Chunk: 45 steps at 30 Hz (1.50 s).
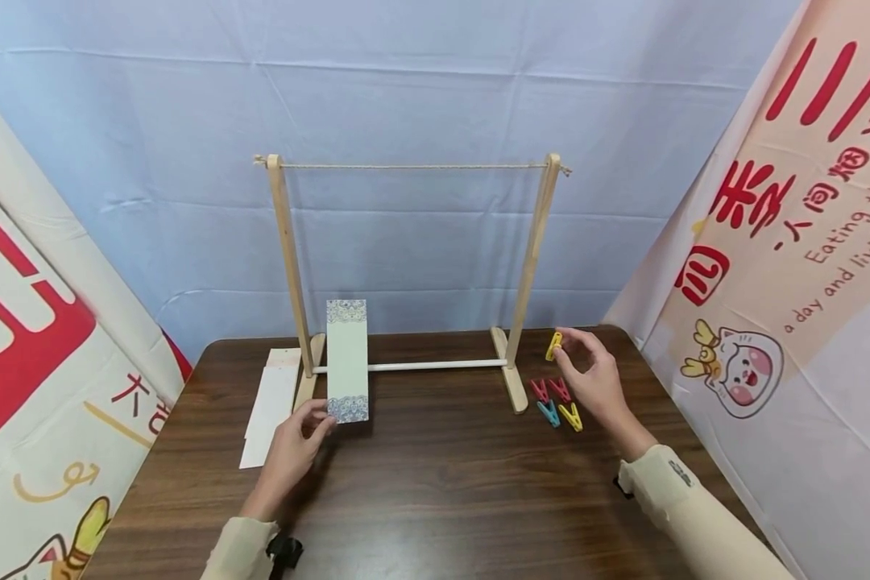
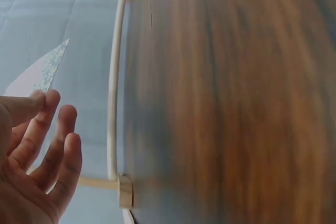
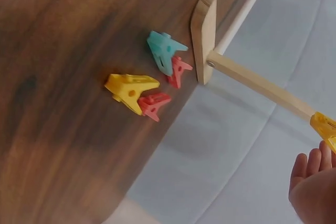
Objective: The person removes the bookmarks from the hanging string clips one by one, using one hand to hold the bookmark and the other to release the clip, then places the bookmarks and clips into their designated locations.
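My left hand [image 1: 295, 449] pinches the lower left corner of a pale green card [image 1: 347, 354] with blue patterned bands at both ends. The card stands upright in front of the rack's left foot. In the left wrist view, thumb and index finger hold a patterned corner of the card [image 2: 50, 66]. On the right, my right hand [image 1: 594, 377] holds a yellow clothespin [image 1: 554, 346] between thumb and fingers, above the table. Below that hand lie two red clothespins [image 1: 540, 391], a blue clothespin [image 1: 548, 413] and another yellow clothespin [image 1: 571, 416].
A wooden rack [image 1: 532, 262] with a cord [image 1: 413, 167] along its top and a white lower bar [image 1: 435, 365] stands at the back of the brown table [image 1: 442, 483]. More cards [image 1: 270, 411] lie by its left foot. Blue cloth [image 1: 406, 97] hangs behind.
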Each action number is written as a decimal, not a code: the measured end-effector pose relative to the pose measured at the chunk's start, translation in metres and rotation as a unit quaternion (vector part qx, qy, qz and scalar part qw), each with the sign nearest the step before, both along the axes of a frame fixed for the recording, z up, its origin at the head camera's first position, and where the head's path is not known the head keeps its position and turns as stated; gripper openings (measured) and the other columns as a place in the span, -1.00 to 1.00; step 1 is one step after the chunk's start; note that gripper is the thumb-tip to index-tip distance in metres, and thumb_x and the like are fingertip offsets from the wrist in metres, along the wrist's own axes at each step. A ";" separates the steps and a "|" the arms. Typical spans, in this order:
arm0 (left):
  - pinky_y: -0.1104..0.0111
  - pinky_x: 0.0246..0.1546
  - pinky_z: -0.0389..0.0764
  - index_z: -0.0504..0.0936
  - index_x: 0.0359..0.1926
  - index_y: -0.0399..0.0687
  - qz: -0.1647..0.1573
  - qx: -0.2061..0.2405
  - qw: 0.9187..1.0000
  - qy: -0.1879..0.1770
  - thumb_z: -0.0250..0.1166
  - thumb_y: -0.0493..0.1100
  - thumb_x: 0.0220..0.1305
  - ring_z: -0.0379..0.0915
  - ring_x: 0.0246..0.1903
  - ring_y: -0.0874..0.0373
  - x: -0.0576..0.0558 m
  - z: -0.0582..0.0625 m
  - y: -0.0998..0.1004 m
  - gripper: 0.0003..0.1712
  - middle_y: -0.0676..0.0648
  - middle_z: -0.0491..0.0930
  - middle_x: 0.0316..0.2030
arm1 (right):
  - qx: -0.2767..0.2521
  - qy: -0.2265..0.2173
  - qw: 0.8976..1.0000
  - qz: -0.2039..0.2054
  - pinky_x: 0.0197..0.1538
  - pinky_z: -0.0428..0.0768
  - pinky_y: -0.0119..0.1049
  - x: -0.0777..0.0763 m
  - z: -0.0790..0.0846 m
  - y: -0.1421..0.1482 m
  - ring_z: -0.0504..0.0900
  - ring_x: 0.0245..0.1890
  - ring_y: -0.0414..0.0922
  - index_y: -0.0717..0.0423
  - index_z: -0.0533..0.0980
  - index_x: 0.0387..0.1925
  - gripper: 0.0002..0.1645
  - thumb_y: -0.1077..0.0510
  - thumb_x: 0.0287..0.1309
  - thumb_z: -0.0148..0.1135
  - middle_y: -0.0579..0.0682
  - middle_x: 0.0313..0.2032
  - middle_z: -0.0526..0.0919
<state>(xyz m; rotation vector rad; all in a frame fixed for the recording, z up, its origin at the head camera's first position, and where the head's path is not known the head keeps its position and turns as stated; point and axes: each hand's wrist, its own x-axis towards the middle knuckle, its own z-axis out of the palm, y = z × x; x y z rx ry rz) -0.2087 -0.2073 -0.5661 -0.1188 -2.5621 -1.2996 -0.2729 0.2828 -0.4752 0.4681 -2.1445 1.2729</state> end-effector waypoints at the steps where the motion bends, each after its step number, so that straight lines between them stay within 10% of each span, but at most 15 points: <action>1: 0.33 -0.17 0.66 0.68 0.17 -0.15 -0.002 -0.002 1.000 0.000 0.43 -0.25 0.46 0.68 -0.28 0.21 0.001 0.001 -0.001 -0.69 0.06 0.81 -0.25 | 0.002 -0.003 1.000 -0.003 0.07 0.51 -0.20 -0.002 -0.004 0.002 0.57 -0.09 0.28 0.44 0.61 0.19 -0.57 0.53 0.29 0.37 0.37 -0.07 0.66; 25: 0.20 -0.10 0.73 0.70 0.09 -0.10 -0.006 -0.046 0.999 -0.015 0.43 -0.23 0.47 0.74 -0.19 0.04 0.028 0.002 -0.044 -0.77 0.03 0.81 -0.20 | 0.079 -0.072 0.994 -0.026 0.00 0.45 -0.55 0.010 -0.048 0.021 0.65 -0.10 0.23 0.33 0.63 0.17 -0.60 0.34 0.34 0.46 0.18 -0.13 0.71; 45: 0.25 -0.12 0.71 0.69 0.14 -0.16 0.012 -0.074 0.995 -0.063 0.44 -0.20 0.47 0.73 -0.22 0.09 0.049 -0.001 -0.088 -0.70 0.00 0.80 -0.22 | 0.093 -0.109 0.988 -0.050 -0.27 0.57 -0.26 0.024 -0.065 0.026 0.67 -0.23 0.11 0.29 0.68 0.05 -0.67 0.30 0.28 0.54 0.16 -0.22 0.72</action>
